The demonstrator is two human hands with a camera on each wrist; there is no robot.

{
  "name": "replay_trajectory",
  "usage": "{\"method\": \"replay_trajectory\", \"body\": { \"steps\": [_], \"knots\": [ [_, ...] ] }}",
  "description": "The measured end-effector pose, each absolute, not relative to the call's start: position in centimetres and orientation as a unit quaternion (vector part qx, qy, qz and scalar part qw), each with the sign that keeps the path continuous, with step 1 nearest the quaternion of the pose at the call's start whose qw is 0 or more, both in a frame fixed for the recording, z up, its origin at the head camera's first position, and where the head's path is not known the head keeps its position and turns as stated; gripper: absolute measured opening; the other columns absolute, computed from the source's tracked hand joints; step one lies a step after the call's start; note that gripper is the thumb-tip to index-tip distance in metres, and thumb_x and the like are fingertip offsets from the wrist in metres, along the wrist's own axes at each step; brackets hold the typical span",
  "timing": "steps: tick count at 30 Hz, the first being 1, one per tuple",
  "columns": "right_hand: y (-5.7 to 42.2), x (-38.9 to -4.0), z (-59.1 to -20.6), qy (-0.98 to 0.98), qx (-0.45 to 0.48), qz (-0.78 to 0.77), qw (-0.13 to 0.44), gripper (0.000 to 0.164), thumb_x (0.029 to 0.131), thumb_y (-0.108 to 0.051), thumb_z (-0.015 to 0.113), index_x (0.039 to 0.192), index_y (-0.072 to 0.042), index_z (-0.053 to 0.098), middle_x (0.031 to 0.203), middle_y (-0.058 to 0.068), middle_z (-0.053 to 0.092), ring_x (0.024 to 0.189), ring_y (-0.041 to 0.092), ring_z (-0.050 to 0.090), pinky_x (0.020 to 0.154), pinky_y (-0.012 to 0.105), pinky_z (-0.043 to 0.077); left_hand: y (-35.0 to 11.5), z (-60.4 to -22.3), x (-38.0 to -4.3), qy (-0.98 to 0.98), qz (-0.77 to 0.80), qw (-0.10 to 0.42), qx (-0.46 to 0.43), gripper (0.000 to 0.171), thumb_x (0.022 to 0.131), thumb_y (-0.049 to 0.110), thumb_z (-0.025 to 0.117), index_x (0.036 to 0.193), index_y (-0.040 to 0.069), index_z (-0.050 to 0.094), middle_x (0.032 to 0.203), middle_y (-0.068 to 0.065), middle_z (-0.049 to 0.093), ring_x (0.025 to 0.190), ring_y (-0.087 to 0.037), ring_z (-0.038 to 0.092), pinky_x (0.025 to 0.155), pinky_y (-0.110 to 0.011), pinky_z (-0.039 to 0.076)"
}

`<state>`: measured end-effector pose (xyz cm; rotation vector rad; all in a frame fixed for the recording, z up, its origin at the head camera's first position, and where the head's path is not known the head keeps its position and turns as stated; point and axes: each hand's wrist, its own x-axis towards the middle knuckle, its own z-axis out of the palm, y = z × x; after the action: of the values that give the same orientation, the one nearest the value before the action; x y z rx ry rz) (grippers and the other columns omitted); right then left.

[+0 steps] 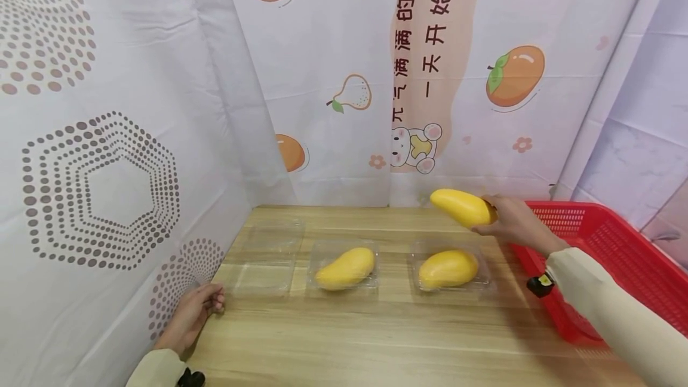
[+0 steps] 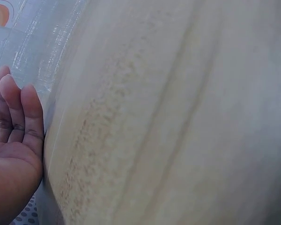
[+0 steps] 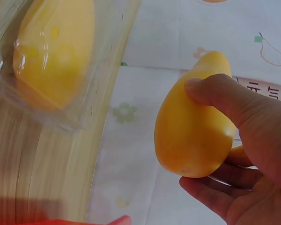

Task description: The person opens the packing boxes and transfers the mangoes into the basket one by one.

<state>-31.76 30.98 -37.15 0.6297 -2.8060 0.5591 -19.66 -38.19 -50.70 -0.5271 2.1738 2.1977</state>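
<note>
Cream sleeves (image 1: 618,297) are ending behind the left grip (image 1: 194,314) and right grip (image 1: 515,223). A black device (image 1: 536,287) is sitting behind each, the right one showing a yellow patch (image 1: 545,279).

Beyond your right grip (image 1: 515,223), you face a white hanging (image 1: 322,34) printed with fruit, flowers and dark lettering. Well left of the grip hangs a brown-dotted sheet (image 1: 161,64); to its right, a pale marbled wall (image 1: 639,118); below, your wood-grained bench (image 1: 333,333).
</note>
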Motion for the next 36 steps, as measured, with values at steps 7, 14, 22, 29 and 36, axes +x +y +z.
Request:
{"method": "replay_trajectory", "body": {
  "steps": [7,14,22,29,36],
  "knots": [
    [32.3,-31.4,-36.9,-0.951,0.213,0.189,0.124,0.047,0.078,-0.026,0.092,0.107,0.000,0.067,0.079,0.002,0.058,0.071,0.019,0.051,0.061,0.033,0.044,-38.2,-50.8,-19.7,0.688,0.705,0.003,-0.172,0.022,0.107,0.015,0.052,0.105,-0.005,0.063,0.086,-0.004,0.064,0.073,-0.013,0.060,0.069,-0.027,0.056],
    [33.8,-31.3,-36.9,-0.951,0.200,0.192,0.140,0.046,0.078,-0.028,0.092,0.104,-0.001,0.067,0.078,0.001,0.058,0.070,0.020,0.051,0.061,0.032,0.044,-38.0,-50.8,-19.8,0.693,0.701,-0.001,-0.169,0.024,0.108,0.016,0.051,0.105,-0.005,0.063,0.086,-0.005,0.064,0.074,-0.013,0.060,0.070,-0.027,0.056],
    [35.3,-31.1,-36.9,-0.950,0.192,0.197,0.150,0.048,0.077,-0.030,0.093,0.107,-0.003,0.067,0.079,0.002,0.058,0.072,0.021,0.051,0.061,0.032,0.043,-38.0,-50.7,-19.8,0.693,0.700,0.002,-0.174,0.023,0.107,0.014,0.051,0.105,-0.005,0.062,0.086,-0.005,0.064,0.074,-0.013,0.059,0.069,-0.027,0.056],
    [36.6,-30.7,-36.7,-0.958,0.163,0.200,0.126,0.060,0.080,-0.040,0.090,0.118,-0.001,0.066,0.086,0.005,0.061,0.078,0.024,0.053,0.065,0.036,0.045,-38.1,-50.5,-19.8,0.695,0.699,0.004,-0.170,0.024,0.108,0.015,0.052,0.108,-0.006,0.062,0.087,-0.005,0.064,0.074,-0.013,0.059,0.070,-0.028,0.056],
    [38.2,-30.5,-36.9,-0.963,0.143,0.199,0.114,0.061,0.080,-0.041,0.090,0.117,0.001,0.066,0.082,0.004,0.060,0.077,0.025,0.053,0.063,0.036,0.044,-38.2,-50.6,-19.7,0.697,0.696,0.004,-0.170,0.021,0.107,0.014,0.052,0.104,-0.004,0.063,0.087,-0.005,0.064,0.075,-0.013,0.060,0.070,-0.028,0.056]
  ]
}}
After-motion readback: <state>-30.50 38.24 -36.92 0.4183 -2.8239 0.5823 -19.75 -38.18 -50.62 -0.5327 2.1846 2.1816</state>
